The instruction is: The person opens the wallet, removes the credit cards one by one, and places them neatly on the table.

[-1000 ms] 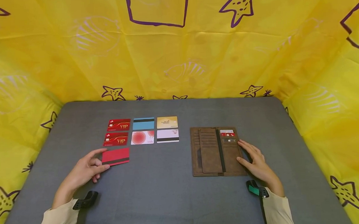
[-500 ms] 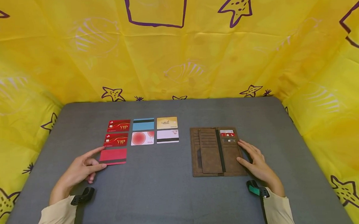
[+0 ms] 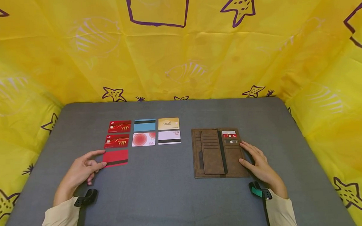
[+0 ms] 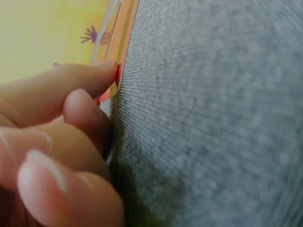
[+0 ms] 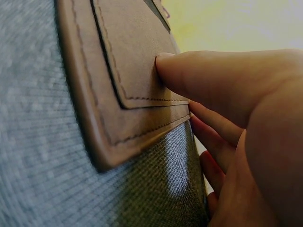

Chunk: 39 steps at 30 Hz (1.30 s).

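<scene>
With thumb and index finger, my left hand (image 3: 82,169) holds the left end of a red card with a dark stripe (image 3: 115,157), which lies on the grey table. In the left wrist view a fingertip meets the card's corner (image 4: 113,91), and the other fingers curl close over the cloth. My right hand (image 3: 260,166) grips the right edge of an open brown wallet (image 3: 212,158). The right wrist view shows the thumb (image 5: 175,68) pressed on the wallet's face, the other fingers at its edge. Two cards (image 3: 229,135) show in its upper right slots.
Above the red card lie two red VIP cards (image 3: 116,141), a blue striped card (image 3: 144,127), a white card with a red circle (image 3: 143,139), a gold card (image 3: 168,123) and a white striped card (image 3: 168,133). Yellow printed cloth (image 3: 179,53) rises behind the table.
The red card was slightly tilted; it moved left, then a little back right, and now lies straighter beneath the VIP cards. My right hand and the wallet stayed put.
</scene>
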Available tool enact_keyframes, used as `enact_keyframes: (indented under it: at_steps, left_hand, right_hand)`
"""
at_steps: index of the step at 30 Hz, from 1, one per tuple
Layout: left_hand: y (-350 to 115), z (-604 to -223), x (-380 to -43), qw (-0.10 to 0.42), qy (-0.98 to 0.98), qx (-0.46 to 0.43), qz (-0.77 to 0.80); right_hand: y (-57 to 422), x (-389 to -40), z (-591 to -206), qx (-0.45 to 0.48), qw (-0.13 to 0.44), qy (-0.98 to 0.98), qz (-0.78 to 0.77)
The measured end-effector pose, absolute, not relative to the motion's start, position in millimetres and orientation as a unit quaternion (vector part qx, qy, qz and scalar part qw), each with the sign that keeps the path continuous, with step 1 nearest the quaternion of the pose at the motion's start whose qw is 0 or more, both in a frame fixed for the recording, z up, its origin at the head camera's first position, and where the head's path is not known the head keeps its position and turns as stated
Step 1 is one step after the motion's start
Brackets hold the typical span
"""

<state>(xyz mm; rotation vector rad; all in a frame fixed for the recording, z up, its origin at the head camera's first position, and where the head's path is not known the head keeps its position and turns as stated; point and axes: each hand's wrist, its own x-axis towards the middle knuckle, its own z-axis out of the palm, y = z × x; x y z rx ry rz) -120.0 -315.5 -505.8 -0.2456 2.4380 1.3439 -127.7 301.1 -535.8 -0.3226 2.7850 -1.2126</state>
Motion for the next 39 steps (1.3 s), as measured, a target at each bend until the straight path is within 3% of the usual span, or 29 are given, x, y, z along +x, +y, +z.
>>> enact_keyframes:
  at_steps: [39]
  left_hand:
    - [-313.1, -509.4, -117.6, 0.135, 0.856, -0.113, 0.486]
  right_hand:
    - [300.2, -127.7, -535.6, -0.111, 0.035, 0.912, -0.395]
